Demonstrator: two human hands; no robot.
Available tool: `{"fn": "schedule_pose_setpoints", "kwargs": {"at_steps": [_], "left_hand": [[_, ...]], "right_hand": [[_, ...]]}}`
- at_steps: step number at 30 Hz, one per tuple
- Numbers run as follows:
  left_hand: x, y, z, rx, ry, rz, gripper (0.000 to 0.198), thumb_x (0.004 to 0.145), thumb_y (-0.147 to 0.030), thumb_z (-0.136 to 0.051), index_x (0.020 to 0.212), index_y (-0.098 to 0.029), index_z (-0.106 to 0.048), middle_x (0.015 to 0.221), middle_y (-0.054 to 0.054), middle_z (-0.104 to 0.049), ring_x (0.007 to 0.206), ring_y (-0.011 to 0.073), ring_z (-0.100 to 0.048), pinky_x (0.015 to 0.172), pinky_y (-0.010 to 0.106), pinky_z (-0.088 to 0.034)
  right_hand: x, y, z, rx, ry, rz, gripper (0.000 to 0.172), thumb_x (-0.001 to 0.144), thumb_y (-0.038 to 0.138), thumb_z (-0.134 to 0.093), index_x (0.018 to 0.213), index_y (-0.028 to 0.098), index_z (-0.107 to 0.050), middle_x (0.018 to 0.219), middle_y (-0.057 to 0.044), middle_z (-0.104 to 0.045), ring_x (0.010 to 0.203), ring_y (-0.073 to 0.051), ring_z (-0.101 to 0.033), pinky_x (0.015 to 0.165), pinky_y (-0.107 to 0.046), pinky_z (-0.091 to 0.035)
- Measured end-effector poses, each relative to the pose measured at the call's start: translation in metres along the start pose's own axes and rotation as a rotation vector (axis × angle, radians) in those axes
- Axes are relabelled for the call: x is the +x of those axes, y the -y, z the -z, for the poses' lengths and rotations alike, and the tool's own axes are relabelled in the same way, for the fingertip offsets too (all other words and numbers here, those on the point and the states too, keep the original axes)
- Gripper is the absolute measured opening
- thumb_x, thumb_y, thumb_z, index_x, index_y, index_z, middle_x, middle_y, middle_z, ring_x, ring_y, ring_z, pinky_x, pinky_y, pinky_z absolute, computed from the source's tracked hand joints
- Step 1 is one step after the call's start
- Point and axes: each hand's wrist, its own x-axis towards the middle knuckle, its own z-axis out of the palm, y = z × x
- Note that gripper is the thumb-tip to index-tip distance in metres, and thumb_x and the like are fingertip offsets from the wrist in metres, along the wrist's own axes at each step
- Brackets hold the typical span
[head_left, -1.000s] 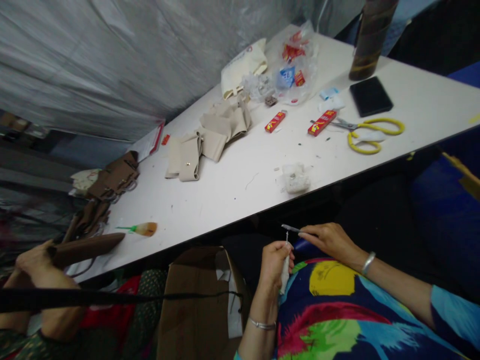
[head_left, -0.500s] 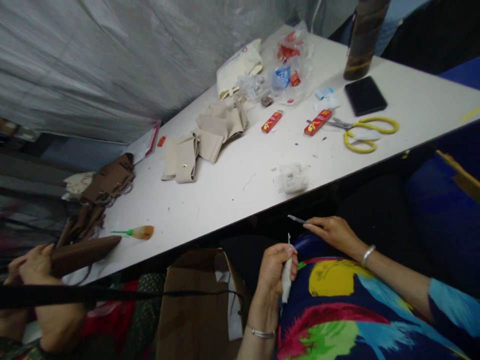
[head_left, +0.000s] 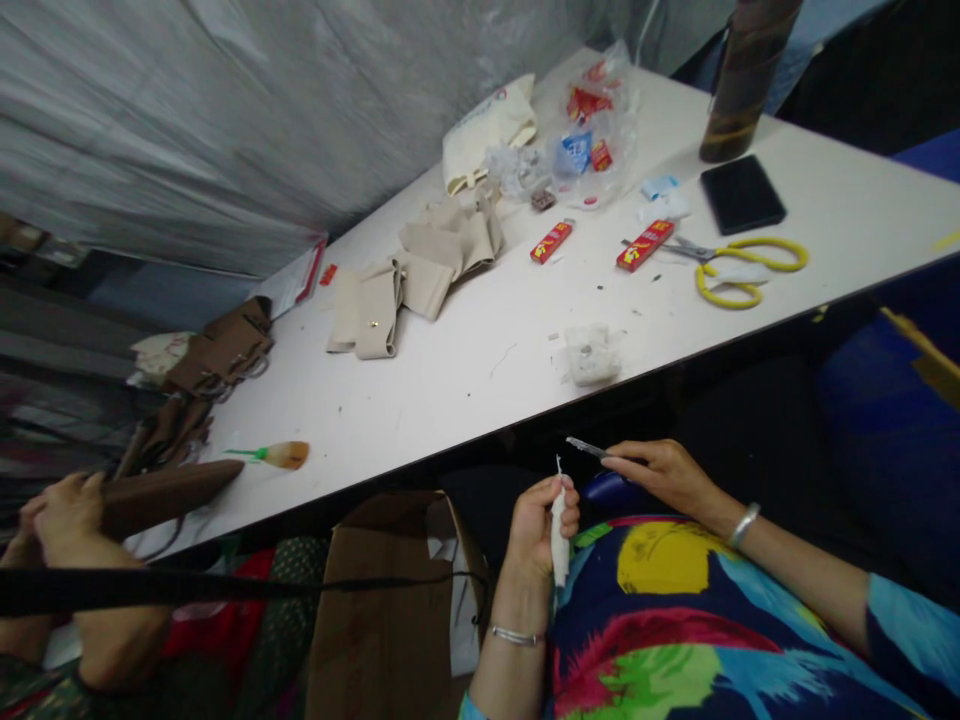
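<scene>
My left hand (head_left: 536,520) is closed around a slim tool with a white wrapped handle (head_left: 559,550); its thin pointed tip sticks up above my fingers. In my right hand (head_left: 667,475) is a narrow grey metal tool (head_left: 586,448), pinched between thumb and fingers, its whitish end pointing left. Whether it is a blade or tweezers I cannot tell. The two tips are close together but apart, in front of the table edge. On the table (head_left: 420,400) beyond lies a crumpled white wad (head_left: 591,357).
Yellow-handled scissors (head_left: 739,268), two red boxes (head_left: 645,246), a black phone (head_left: 742,194) and a dark bottle (head_left: 750,85) are on the right. Beige folded pieces (head_left: 427,275) lie mid-table. A cardboard box (head_left: 390,610) stands below. At left, another person's hands (head_left: 67,515) hold a brown piece (head_left: 172,495).
The view has shifted slightly. My left hand has turned so the wrapped tool stands more upright, and the metal tool in my right hand has moved a little left, nearer above its tip.
</scene>
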Motion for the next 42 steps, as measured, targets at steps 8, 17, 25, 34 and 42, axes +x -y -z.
{"fn": "schedule_pose_setpoints", "kwargs": {"at_steps": [8,17,25,34,42], "left_hand": [[-0.001,0.001,-0.006,-0.091,0.077,0.103,0.012,0.081,-0.016,-0.072,0.081,-0.011,-0.061,0.059,-0.003,-0.045,0.04,0.0036,-0.032,0.036,0.013,-0.019],[0.005,0.001,-0.007,-0.244,0.06,0.053,0.017,0.095,-0.016,-0.063,0.08,-0.014,-0.057,0.064,-0.006,-0.034,0.043,0.0011,-0.026,0.038,0.007,-0.021],[-0.006,0.005,-0.018,-0.173,0.198,0.079,0.018,0.093,-0.022,-0.066,0.079,-0.014,-0.06,0.063,-0.005,-0.038,0.042,0.0035,-0.025,0.035,0.012,-0.02],[-0.001,0.005,-0.012,-0.011,0.049,-0.143,0.038,0.071,-0.027,-0.092,0.1,-0.01,-0.074,0.084,0.003,-0.061,0.062,0.0082,-0.056,0.051,0.017,-0.045],[-0.003,0.003,-0.01,0.257,-0.175,-0.235,0.043,0.065,-0.034,-0.095,0.094,-0.009,-0.076,0.08,0.008,-0.072,0.065,0.0149,-0.066,0.059,0.024,-0.052]], "right_hand": [[-0.003,0.003,-0.01,0.047,0.101,0.033,0.038,0.103,0.055,-0.058,0.103,0.027,-0.083,0.093,-0.001,-0.083,0.079,-0.02,-0.077,0.073,-0.025,-0.057],[-0.003,0.004,-0.01,0.054,0.035,-0.005,0.042,0.105,0.056,-0.055,0.102,0.024,-0.081,0.09,-0.002,-0.08,0.076,-0.02,-0.073,0.07,-0.026,-0.053],[0.006,-0.006,-0.01,0.032,0.007,-0.052,0.052,0.103,0.063,-0.053,0.087,0.022,-0.081,0.067,0.0,-0.071,0.057,-0.016,-0.063,0.057,-0.024,-0.046],[0.0,-0.007,-0.008,0.059,-0.047,-0.078,0.049,0.102,0.062,-0.054,0.093,0.021,-0.081,0.068,0.0,-0.072,0.059,-0.017,-0.065,0.058,-0.025,-0.048],[-0.005,0.009,-0.002,0.092,-0.045,-0.002,0.04,0.103,0.056,-0.059,0.096,0.024,-0.082,0.087,-0.001,-0.08,0.073,-0.019,-0.073,0.069,-0.025,-0.053]]}}
